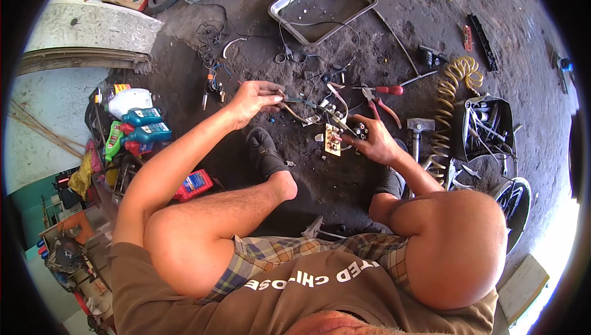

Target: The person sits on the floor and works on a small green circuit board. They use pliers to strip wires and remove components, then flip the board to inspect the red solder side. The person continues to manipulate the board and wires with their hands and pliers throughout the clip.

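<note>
Circuit board [333, 142], pale and dotted with small parts, is just beside the fingers of the right hand [377, 143]. Working down in size from my remote post, I see the dark floor [400, 6] carrying the metal tray [326, 3] at the far side, perhaps parked out of the way. Off right, the black bin [460, 141] keeps metal tools together, with the yellow coiled hose [444, 92] near it. My view shows the left hand [252, 102] pinching a thin lead [295, 100], probably to steady its end; the right curls in, but I cannot tell whether it grips the board. Hammer [420, 125], red-handled pliers [389, 113] and red screwdriver [389, 90] lie near it, seemingly for quick reach.
</note>
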Demonstrator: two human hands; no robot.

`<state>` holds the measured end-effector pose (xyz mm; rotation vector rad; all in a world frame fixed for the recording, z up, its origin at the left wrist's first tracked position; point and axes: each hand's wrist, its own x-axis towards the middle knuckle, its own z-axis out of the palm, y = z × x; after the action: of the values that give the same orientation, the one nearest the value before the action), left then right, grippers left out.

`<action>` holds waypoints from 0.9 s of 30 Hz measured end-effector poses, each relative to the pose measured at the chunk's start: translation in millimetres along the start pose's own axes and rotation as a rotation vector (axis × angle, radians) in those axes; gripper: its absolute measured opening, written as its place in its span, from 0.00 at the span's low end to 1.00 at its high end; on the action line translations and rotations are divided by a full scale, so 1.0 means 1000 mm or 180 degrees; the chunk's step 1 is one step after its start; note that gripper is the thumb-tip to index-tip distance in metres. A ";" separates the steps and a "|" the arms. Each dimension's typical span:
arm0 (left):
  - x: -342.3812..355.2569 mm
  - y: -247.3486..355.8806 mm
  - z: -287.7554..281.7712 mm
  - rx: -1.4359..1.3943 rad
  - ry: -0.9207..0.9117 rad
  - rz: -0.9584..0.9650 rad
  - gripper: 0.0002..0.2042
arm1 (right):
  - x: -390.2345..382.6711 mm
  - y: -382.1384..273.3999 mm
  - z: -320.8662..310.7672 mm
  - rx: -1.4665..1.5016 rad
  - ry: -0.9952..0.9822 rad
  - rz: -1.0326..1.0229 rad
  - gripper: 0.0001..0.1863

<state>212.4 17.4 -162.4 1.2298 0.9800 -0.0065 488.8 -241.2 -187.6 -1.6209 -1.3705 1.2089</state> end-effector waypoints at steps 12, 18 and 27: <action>-0.018 0.043 0.047 -0.1345 -0.0844 0.0225 0.19 | -0.001 0.003 -0.001 0.0110 -0.0081 0.0185 0.26; -0.019 0.054 0.055 -0.1201 -0.0900 0.0360 0.17 | -0.004 -0.001 -0.005 0.0002 0.0039 0.0076 0.27; -0.020 0.066 0.069 -0.0824 -0.0627 0.0540 0.10 | -0.004 -0.002 -0.012 0.0126 0.0004 0.0109 0.26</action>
<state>275.2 -20.9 -98.2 1.0478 0.6801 0.1269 499.1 -244.1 -180.5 -1.6232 -1.3148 1.2471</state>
